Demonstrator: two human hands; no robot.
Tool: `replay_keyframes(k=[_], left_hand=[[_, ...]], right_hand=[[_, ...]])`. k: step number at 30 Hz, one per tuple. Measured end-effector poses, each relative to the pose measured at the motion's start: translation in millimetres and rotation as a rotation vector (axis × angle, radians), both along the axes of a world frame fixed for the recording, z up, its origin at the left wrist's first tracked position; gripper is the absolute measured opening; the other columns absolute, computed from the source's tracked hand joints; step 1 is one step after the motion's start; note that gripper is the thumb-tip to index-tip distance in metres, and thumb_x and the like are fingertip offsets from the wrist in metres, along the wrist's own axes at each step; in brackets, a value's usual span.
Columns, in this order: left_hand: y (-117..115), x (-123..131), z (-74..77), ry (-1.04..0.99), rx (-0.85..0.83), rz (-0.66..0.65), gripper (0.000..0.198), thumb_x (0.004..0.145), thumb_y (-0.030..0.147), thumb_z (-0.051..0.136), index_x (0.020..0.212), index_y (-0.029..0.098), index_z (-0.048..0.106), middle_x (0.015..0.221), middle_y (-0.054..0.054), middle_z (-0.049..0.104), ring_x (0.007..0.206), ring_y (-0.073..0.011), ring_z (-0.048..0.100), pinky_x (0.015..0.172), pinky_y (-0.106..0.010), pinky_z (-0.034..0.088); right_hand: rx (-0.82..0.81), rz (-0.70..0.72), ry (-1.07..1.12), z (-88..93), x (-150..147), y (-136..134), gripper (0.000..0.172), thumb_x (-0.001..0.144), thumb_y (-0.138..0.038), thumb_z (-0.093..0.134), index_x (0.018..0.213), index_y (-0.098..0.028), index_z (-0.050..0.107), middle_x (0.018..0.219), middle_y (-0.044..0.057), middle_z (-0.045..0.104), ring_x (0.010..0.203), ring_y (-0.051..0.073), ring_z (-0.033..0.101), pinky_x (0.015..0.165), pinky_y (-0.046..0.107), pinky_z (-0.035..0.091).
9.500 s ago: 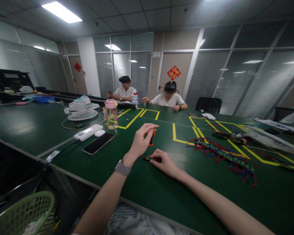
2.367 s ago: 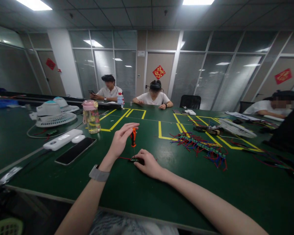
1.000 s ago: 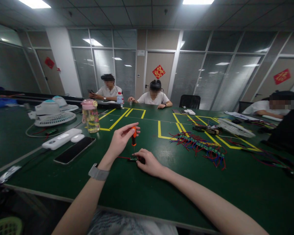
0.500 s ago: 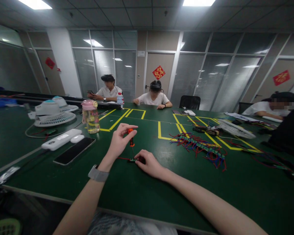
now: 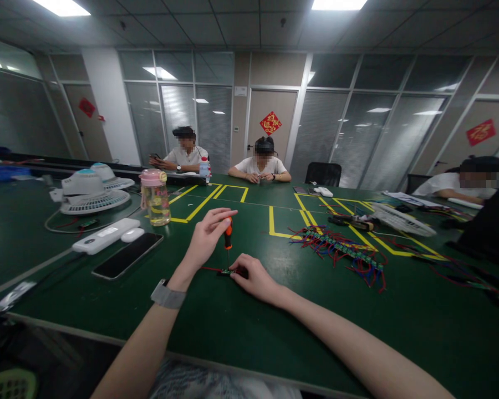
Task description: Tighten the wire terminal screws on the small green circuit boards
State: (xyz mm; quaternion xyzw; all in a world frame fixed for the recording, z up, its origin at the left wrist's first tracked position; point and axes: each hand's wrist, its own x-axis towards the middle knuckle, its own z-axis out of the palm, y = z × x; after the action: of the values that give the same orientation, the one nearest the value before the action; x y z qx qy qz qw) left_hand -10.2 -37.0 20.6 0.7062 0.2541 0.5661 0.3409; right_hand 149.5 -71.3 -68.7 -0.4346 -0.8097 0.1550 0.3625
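Observation:
My left hand [image 5: 205, 238] grips the top of an orange-and-black screwdriver [image 5: 228, 239] between thumb and fingers. The screwdriver stands nearly upright, its thin shaft reaching down to a small green circuit board [image 5: 224, 272]. Whether the tip sits in a screw is too small to see. Thumb and fingers of my right hand [image 5: 253, 277] pinch the board's right end against the table. A red wire runs from the board to the left, and part of the board is hidden under my right fingers.
On the green table [image 5: 183, 332], a phone [image 5: 128, 256], a white power strip [image 5: 106, 236] and a pink-lidded bottle [image 5: 154, 199] lie to the left, with white fans [image 5: 93, 194] behind. A wired row of boards [image 5: 341, 249] lies right. Several people sit around.
The screwdriver has tipped from a slight lean to nearly upright, its handle shifting a little right with my left hand. The person across has brought both hands together.

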Motion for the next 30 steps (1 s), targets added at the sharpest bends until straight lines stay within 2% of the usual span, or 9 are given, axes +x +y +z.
replay_keyframes(k=[4, 6, 9, 12, 15, 20, 23, 26, 30], left_hand=[[-1.7, 0.3, 0.1, -0.035, -0.093, -0.104, 0.039, 0.083, 0.037, 0.054, 0.114, 0.016, 0.061, 0.102, -0.01, 0.066, 0.089, -0.0205, 0.063, 0.081, -0.037, 0.052], [-1.2, 0.1, -0.7, -0.007, -0.049, -0.029, 0.034, 0.077, 0.036, 0.062, 0.105, 0.017, 0.065, 0.097, -0.007, 0.065, 0.083, -0.018, 0.063, 0.077, -0.033, 0.052], [0.6, -0.9, -1.3, 0.036, 0.047, 0.062, 0.025, 0.075, 0.034, 0.064, 0.096, 0.021, 0.07, 0.107, -0.006, 0.059, 0.094, -0.0178, 0.059, 0.079, -0.028, 0.05], [1.2, -1.2, -1.2, 0.012, 0.002, -0.03, 0.031, 0.084, 0.033, 0.052, 0.109, 0.021, 0.065, 0.118, -0.008, 0.057, 0.107, -0.0208, 0.056, 0.087, -0.032, 0.048], [0.8, -0.3, -2.1, -0.05, -0.093, -0.122, 0.039, 0.085, 0.034, 0.05, 0.119, 0.016, 0.057, 0.111, -0.01, 0.062, 0.099, -0.0216, 0.061, 0.086, -0.037, 0.05], [1.2, -0.6, -2.1, 0.024, 0.017, 0.056, 0.03, 0.075, 0.034, 0.064, 0.102, 0.02, 0.067, 0.111, -0.007, 0.059, 0.096, -0.0189, 0.06, 0.083, -0.03, 0.05], [-0.1, -0.5, -0.7, 0.018, -0.006, -0.009, 0.032, 0.082, 0.035, 0.055, 0.109, 0.02, 0.064, 0.116, -0.009, 0.057, 0.103, -0.0205, 0.058, 0.085, -0.032, 0.049], [-1.9, 0.2, -0.4, -0.019, -0.088, -0.105, 0.038, 0.085, 0.036, 0.051, 0.118, 0.018, 0.059, 0.106, -0.009, 0.063, 0.095, -0.0205, 0.061, 0.083, -0.036, 0.051], [-1.7, -0.2, -0.6, 0.024, 0.01, 0.009, 0.031, 0.076, 0.033, 0.064, 0.103, 0.02, 0.067, 0.107, -0.007, 0.06, 0.092, -0.0179, 0.06, 0.081, -0.03, 0.05]], right_hand=[[0.002, -0.005, 0.008, -0.3, -0.7, -0.1, 0.009, 0.076, -0.01, 0.061, 0.083, -0.016, 0.061, 0.081, 0.002, 0.057, 0.074, 0.013, 0.053, 0.068, 0.025, 0.043], [0.002, -0.006, 0.008, 0.1, -1.2, -0.4, 0.01, 0.076, -0.009, 0.06, 0.082, -0.016, 0.061, 0.081, 0.002, 0.057, 0.075, 0.013, 0.053, 0.069, 0.026, 0.043], [0.002, 0.004, 0.008, 0.9, -1.4, -0.9, 0.01, 0.076, -0.008, 0.06, 0.082, -0.016, 0.06, 0.081, 0.002, 0.057, 0.074, 0.013, 0.053, 0.069, 0.026, 0.043], [0.003, 0.007, 0.007, 0.9, -1.3, -1.2, 0.009, 0.076, -0.008, 0.06, 0.081, -0.016, 0.06, 0.081, 0.002, 0.056, 0.074, 0.013, 0.052, 0.068, 0.025, 0.042], [0.011, 0.007, 0.009, 0.5, -1.1, -1.2, 0.01, 0.076, -0.008, 0.059, 0.081, -0.016, 0.06, 0.081, 0.002, 0.056, 0.074, 0.013, 0.052, 0.068, 0.025, 0.042], [0.007, 0.012, 0.011, -0.1, -0.8, -0.8, 0.009, 0.076, -0.009, 0.06, 0.082, -0.016, 0.06, 0.083, 0.002, 0.057, 0.077, 0.014, 0.053, 0.069, 0.025, 0.043], [0.014, 0.015, 0.01, -0.5, -0.7, -0.8, 0.009, 0.076, -0.009, 0.059, 0.082, -0.016, 0.06, 0.082, 0.002, 0.056, 0.076, 0.014, 0.052, 0.069, 0.025, 0.042], [0.015, 0.01, 0.005, -0.5, -0.7, -1.4, 0.008, 0.077, -0.009, 0.059, 0.082, -0.016, 0.06, 0.082, 0.002, 0.056, 0.077, 0.014, 0.052, 0.069, 0.026, 0.042], [0.011, 0.012, 0.006, 0.2, -0.6, -1.7, 0.009, 0.077, -0.009, 0.059, 0.082, -0.016, 0.06, 0.082, 0.002, 0.056, 0.076, 0.014, 0.052, 0.069, 0.025, 0.043]])
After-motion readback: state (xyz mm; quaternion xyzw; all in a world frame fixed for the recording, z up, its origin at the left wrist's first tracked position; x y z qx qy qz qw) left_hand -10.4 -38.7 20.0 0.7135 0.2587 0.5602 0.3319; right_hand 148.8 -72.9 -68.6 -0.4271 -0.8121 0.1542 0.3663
